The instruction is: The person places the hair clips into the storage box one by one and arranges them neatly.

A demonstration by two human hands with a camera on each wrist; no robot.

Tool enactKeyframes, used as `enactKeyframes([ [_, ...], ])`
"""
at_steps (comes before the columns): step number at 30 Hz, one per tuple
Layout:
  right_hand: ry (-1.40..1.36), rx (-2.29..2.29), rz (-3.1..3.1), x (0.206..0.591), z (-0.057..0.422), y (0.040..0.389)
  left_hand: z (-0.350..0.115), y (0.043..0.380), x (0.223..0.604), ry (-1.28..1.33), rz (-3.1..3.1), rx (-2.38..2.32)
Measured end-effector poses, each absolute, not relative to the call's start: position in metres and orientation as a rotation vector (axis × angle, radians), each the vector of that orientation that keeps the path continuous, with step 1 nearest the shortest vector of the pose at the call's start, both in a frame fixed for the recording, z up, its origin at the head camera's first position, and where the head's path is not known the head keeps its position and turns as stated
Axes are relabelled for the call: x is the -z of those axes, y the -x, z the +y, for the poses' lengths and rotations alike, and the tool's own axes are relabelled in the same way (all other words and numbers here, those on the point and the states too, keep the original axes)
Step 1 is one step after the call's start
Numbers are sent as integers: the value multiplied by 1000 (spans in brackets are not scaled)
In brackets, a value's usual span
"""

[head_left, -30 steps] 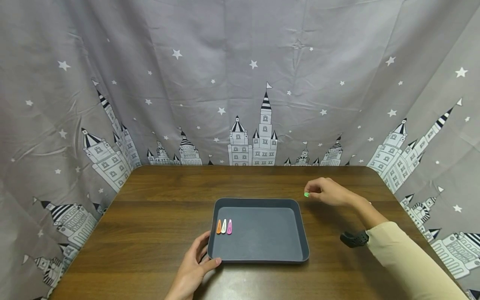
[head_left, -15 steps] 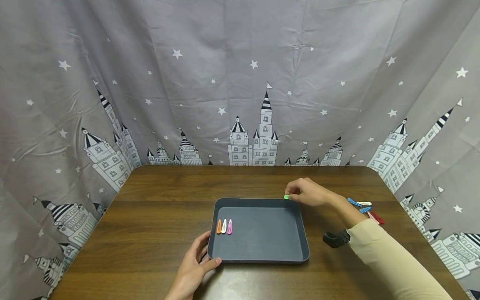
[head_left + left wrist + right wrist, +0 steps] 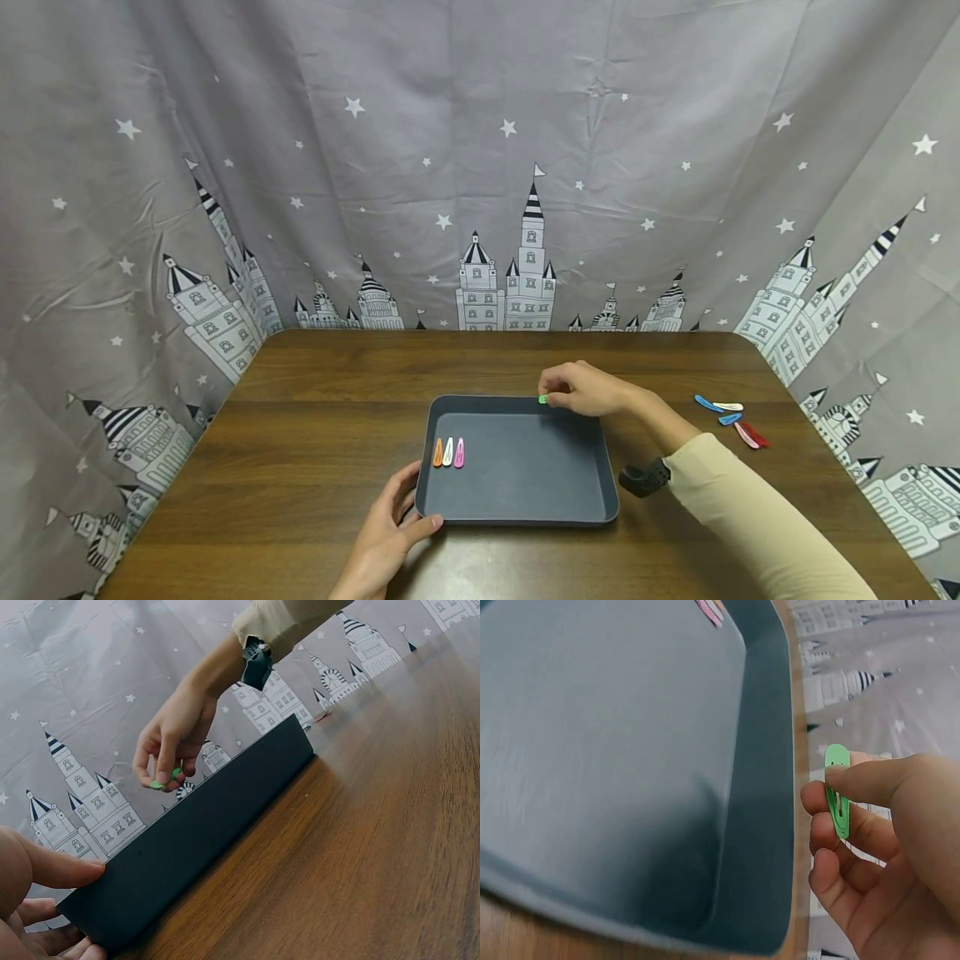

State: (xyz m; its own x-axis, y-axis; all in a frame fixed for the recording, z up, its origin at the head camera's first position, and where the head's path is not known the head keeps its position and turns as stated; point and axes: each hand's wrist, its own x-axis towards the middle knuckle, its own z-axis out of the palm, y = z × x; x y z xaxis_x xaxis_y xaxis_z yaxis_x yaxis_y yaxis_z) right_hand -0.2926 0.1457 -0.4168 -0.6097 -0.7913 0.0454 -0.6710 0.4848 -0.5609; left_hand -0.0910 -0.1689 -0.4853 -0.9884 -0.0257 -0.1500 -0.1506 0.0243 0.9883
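Note:
A green snap hair clip [image 3: 838, 806] is pinched between the thumb and fingers of my right hand [image 3: 588, 389], which hovers over the far rim of a dark grey tray [image 3: 525, 467]. My left hand [image 3: 387, 527] grips the tray's near left corner, thumb on the rim and fingers around the outside wall, as the left wrist view also shows. Inside the tray, along its left side, an orange hair clip [image 3: 438, 452], a white hair clip [image 3: 447, 452] and a pink hair clip [image 3: 459, 452] lie side by side, roughly parallel.
On the wooden table [image 3: 315, 433], to the right of the tray, lies a loose group of more hair clips: blue ones [image 3: 707, 403], a pale yellow one [image 3: 728, 407], a pink one [image 3: 746, 435] and red [image 3: 757, 436]. A grey castle-print curtain [image 3: 375, 167] hangs behind the table.
My right hand has carried the green hair clip leftward from right of the tray to above its far rim. The clips at the right came into view from behind the arm. My left hand stays put.

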Motion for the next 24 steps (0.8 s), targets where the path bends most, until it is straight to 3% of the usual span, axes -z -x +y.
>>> enactKeyframes([
  [24,1350,722,2317,439,63,284,-168,92,483,243,2140,-2121],
])
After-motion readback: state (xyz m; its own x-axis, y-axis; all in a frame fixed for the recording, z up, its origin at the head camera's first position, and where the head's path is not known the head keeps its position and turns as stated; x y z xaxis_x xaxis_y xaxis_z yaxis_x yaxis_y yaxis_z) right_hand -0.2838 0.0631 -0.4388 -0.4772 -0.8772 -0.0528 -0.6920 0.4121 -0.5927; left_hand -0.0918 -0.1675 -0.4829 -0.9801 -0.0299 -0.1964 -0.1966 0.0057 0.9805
